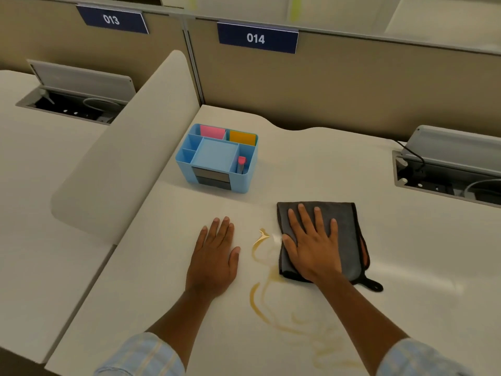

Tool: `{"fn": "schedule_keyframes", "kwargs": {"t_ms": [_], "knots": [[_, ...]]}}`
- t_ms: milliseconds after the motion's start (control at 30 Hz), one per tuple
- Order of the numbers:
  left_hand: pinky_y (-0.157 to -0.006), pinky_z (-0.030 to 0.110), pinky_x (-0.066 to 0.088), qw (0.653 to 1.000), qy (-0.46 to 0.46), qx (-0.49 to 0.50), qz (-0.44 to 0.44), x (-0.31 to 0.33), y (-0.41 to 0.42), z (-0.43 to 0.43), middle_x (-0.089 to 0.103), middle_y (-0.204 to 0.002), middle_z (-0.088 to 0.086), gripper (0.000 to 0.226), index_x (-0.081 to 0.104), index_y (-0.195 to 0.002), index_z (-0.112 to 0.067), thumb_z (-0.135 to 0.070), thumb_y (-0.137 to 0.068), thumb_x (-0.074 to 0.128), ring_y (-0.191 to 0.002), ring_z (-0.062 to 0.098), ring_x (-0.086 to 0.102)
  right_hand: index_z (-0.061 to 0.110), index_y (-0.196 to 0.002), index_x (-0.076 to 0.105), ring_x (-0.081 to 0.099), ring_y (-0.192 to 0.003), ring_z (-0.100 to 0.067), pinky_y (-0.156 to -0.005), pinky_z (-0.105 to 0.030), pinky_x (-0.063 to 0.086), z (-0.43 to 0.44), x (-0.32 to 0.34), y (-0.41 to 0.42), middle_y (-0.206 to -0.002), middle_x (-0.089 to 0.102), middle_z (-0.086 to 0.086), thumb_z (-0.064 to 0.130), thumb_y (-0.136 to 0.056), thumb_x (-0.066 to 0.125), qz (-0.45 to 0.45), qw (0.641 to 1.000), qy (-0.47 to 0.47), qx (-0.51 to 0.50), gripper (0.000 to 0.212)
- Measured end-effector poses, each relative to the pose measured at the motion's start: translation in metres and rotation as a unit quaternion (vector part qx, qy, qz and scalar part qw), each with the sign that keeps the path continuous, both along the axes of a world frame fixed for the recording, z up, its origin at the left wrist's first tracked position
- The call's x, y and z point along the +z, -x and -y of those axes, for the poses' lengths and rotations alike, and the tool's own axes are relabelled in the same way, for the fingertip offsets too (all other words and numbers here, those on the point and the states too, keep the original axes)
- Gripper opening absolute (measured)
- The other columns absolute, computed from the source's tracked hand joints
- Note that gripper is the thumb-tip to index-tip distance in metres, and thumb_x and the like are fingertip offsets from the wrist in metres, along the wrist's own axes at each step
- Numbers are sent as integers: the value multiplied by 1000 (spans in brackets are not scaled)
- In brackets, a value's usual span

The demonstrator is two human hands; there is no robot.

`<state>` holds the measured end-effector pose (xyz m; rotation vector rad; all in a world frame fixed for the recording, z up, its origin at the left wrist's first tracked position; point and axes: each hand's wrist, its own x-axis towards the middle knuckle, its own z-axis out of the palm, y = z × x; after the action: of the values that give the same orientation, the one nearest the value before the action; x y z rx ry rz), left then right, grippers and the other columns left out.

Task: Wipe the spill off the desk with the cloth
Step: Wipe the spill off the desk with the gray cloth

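Desk [311, 164]: amber spill [260, 294]; grey cloth [348, 221] under flat right hand [311, 248]; left hand [214, 256] flat beside; blue organiser [217, 158] behind.

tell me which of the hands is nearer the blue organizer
Left. The left hand lies flat on the desk almost directly in front of the blue organizer. The right hand rests flat on the cloth, further off to the organizer's right.
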<state>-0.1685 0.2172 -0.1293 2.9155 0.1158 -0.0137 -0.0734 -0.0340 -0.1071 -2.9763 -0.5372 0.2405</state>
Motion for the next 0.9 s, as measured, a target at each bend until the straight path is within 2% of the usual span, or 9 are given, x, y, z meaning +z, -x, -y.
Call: {"fn": "schedule_keyframes", "kwargs": {"t_ms": [167, 300, 400, 500, 600, 700, 800, 900], "knots": [[-129, 49, 19, 1000, 7, -5, 0, -2, 1, -2, 17, -172, 4, 64, 21, -163, -14, -44, -106, 16, -160, 23, 9, 35, -163, 0, -7, -159, -30, -124, -66, 0, -31, 0, -3, -174, 0, 5, 63, -103, 12, -2, 999, 5, 41, 67], [-128, 49, 22, 1000, 21, -6, 15, 1, 2, -2, 25, -170, 5, 59, 26, -161, -12, -35, -106, 22, -159, 24, 16, 35, -163, 4, -5, -160, -30, -124, -66, -1, -42, 0, 13, -174, 3, 4, 62, -103, 16, -1, 998, 1, 68, 67], [-128, 49, 22, 1000, 29, -7, 7, 2, 3, -3, 26, -170, 5, 59, 27, -161, -12, -33, -106, 22, -159, 23, 17, 36, -163, 9, -1, -160, -30, -125, -65, 3, -40, 1, 34, -173, 9, 4, 60, -103, 22, 2, 996, -8, 94, 66], [-130, 47, 16, 998, 55, -11, 0, 5, 1, -6, 23, -170, 3, 62, 27, -161, -14, -37, -104, 20, -159, 21, 15, 40, -163, 5, -3, -160, -25, -125, -62, 5, -19, -2, 60, -173, 6, 8, 59, -103, 23, 6, 994, -8, 104, 65], [-131, 40, 7, 997, 48, -49, -28, 10, 4, -20, 12, -172, 0, 68, 17, -163, -16, -44, -101, 16, -160, 17, 7, 41, -162, 5, 1, -160, -23, -126, -60, 7, 8, -4, 67, -173, 5, 11, 60, -103, 22, 20, 997, -5, 72, 64], [-130, 40, 10, 998, 16, -53, -14, 10, 19, -41, 17, -172, 2, 65, 19, -163, -15, -46, -105, 22, -160, 17, 12, 41, -162, 3, -3, -160, -22, -126, -60, 5, 17, -3, 57, -173, 1, 10, 62, -103, 18, 14, 1000, 0, 24, 65], [-130, 44, 13, 998, -9, -64, -8, 4, 32, -49, 13, -173, 2, 65, 17, -163, -17, -49, -107, 22, -160, 20, 8, 40, -162, -1, -6, -160, -24, -126, -62, 1, 4, 0, 41, -173, -4, 9, 63, -103, 12, 8, 1000, 1, -11, 65], [-129, 46, 19, 998, -7, -62, 10, 3, 32, -49, 20, -172, 3, 64, 24, -162, -17, -48, -106, 28, -159, 21, 15, 38, -163, -1, -7, -159, -28, -125, -64, -1, -16, 3, 33, -173, -4, 7, 64, -102, 10, 4, 999, 2, -33, 67]]}}
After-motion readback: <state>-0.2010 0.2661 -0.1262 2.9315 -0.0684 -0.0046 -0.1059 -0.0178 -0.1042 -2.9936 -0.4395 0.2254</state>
